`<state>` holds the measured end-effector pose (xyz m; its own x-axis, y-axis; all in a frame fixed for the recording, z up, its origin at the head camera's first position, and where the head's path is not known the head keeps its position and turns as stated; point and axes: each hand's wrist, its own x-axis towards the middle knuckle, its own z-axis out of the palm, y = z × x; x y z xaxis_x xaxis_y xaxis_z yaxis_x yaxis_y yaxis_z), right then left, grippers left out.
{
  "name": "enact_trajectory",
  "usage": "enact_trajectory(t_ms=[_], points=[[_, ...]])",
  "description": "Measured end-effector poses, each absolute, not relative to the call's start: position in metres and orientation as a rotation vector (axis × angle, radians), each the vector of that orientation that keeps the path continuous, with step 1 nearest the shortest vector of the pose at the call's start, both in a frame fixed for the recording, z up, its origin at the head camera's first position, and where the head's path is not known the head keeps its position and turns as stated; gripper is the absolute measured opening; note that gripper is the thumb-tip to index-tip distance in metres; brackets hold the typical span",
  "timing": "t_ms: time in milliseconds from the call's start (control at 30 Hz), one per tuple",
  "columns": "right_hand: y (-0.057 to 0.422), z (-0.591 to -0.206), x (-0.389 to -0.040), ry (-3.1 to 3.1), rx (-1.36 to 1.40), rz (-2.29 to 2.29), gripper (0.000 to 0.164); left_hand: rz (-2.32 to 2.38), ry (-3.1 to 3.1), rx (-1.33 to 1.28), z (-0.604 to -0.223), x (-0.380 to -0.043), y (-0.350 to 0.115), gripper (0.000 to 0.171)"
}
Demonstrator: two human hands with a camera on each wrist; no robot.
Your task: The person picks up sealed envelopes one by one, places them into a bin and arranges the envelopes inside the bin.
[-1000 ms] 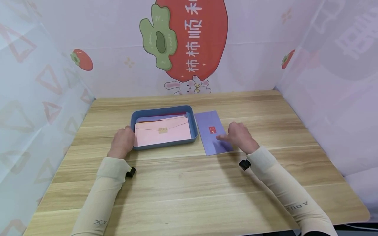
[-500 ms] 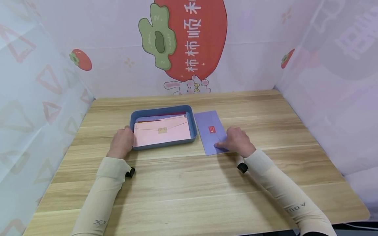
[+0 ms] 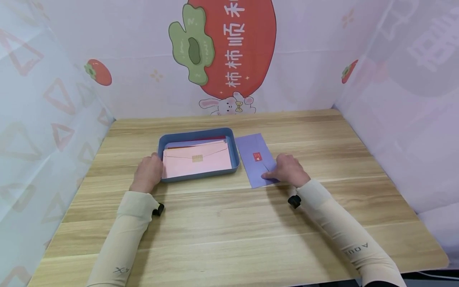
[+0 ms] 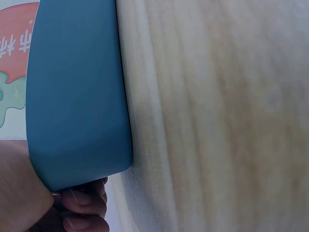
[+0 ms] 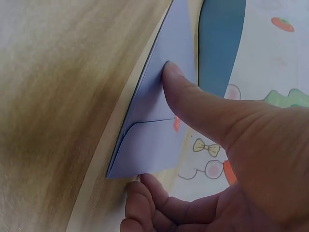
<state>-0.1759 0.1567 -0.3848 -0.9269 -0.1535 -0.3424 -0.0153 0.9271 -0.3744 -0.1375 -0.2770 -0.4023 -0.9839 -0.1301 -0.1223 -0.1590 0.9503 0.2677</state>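
Observation:
A blue tray point(image 3: 234, 153) stands at the table's middle left. My left hand point(image 3: 148, 172) grips its left end, with fingers point(image 4: 82, 202) curled behind the tray wall in the left wrist view. A pink envelope point(image 3: 215, 162) with a gold patterned sticker lies uppermost in the tray. Right of the tray is a purple envelope point(image 3: 248, 148) with a small red sticker point(image 3: 257, 156). My right hand point(image 3: 289, 170) pinches this envelope near its lower right edge. The right wrist view shows the thumb point(image 5: 181, 89) flat on its face and the other fingers bent at its edge.
Purple, red and orange paper edges show behind the pink envelope inside the tray. The wooden table point(image 3: 215, 235) reaches back to a printed cloth wall point(image 3: 136, 87), with more cloth at both sides.
My right hand has come down and slightly left onto the purple envelope, and its thumb now presses there. The envelope has shifted very slightly. My left hand and the tray stay put.

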Motion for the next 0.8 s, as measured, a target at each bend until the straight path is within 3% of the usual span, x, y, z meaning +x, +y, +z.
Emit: enact_trajectory(t_ms=[633,800], points=[[0.176,-0.384,-0.188,2.685,-0.100,-0.735,0.038,0.431,2.985,-0.231,-0.401,-0.135,-0.277,0.034],[0.187,-0.376,-0.194,2.660,-0.035,-0.965,0.043,0.430,2.995,-0.222,-0.400,-0.135,-0.276,0.034]])
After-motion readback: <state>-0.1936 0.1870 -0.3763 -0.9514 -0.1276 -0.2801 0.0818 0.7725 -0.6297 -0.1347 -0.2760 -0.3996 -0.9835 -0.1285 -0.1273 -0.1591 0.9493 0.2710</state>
